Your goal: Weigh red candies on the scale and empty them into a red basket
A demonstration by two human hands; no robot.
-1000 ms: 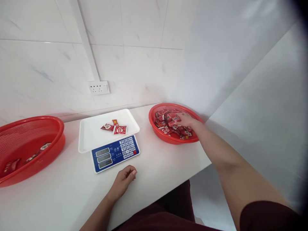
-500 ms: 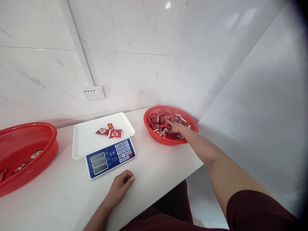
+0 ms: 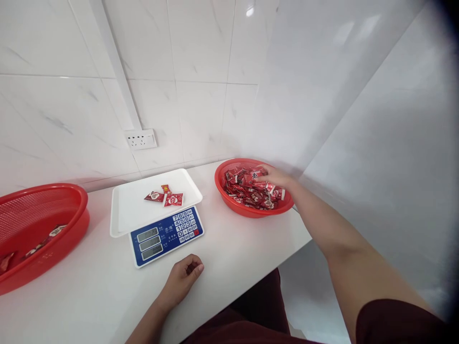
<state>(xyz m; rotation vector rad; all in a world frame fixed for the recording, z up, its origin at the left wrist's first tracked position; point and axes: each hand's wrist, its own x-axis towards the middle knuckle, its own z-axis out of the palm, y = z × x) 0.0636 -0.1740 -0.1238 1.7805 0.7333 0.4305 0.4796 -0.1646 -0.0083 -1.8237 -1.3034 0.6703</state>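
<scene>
At the far left a large red plastic mesh basket sits on the white countertop, partly cut by the frame edge; only a few stray red packets lie in its bottom. Right of it stands a blue-faced digital scale with a white rectangular plastic tray on top; it sits between the two baskets, keypad and displays turned toward the person, probably so that both sides are within reach; three red packets lie close together near the tray's middle. Behind, a white wall socket is set in the tiles. In front of the scale the left hand rests on the counter, fingers curled loosely into the palm, holding nothing; it looks parked. Further right a round red plastic basket sits in the corner near the counter's edge, heaped with small red-and-white wrapped packets; they are glossy, flat, jumbled at all angles. The right hand lies over the heap's far side, fingers bent down onto the packets; whether it grips one is not visible.
</scene>
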